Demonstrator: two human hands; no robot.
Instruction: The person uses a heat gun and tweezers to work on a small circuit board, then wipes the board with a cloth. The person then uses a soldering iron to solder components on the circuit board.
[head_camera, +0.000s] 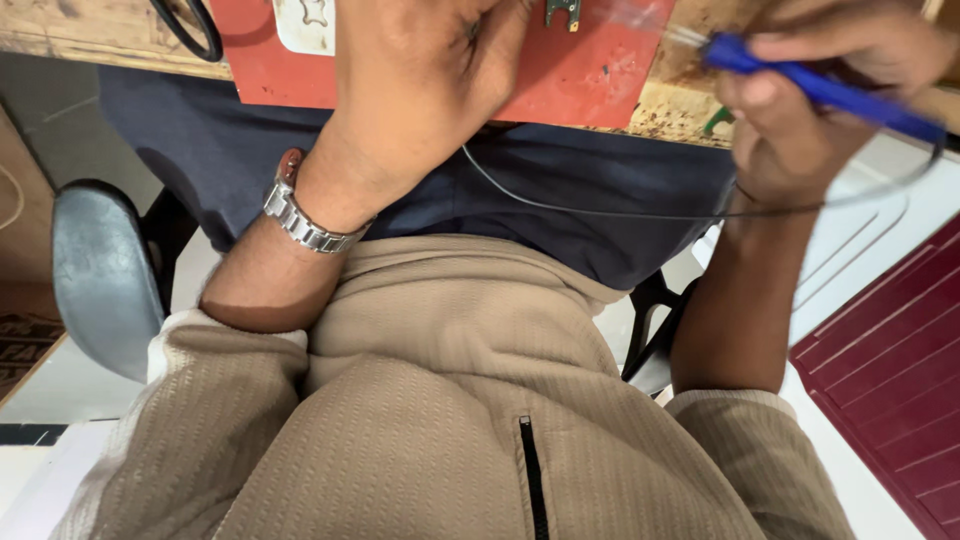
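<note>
Worn wooden surface (60, 40) runs along the top edge of the view, scarred and stained, with a flat red mat (590, 70) laid on it as the landmark. Left hand (420, 80) rests palm-down on the red mat, fingers curled and pressing, apparently to steady work just beyond it; whether they pinch anything I cannot tell. A small green circuit board (563, 12) sits on the mat just past the left hand, at the frame's top edge, mostly cut off. Right hand (810, 110) is off the mat's right side, fingers closed around a slim blue-handled soldering iron (820, 90), held pen-like and slanted toward the mat so the tip can reach the board. Its thin dark cord (600, 212) loops down over the lap below the mat, slack, clear of both hands. Black scissor handles (190, 30) lie left of the mat. Silver metal watch (300, 222) on the left wrist. Open room is tight: surface edge sits close to the body, grey chair seat (95, 280) lower left.
</note>
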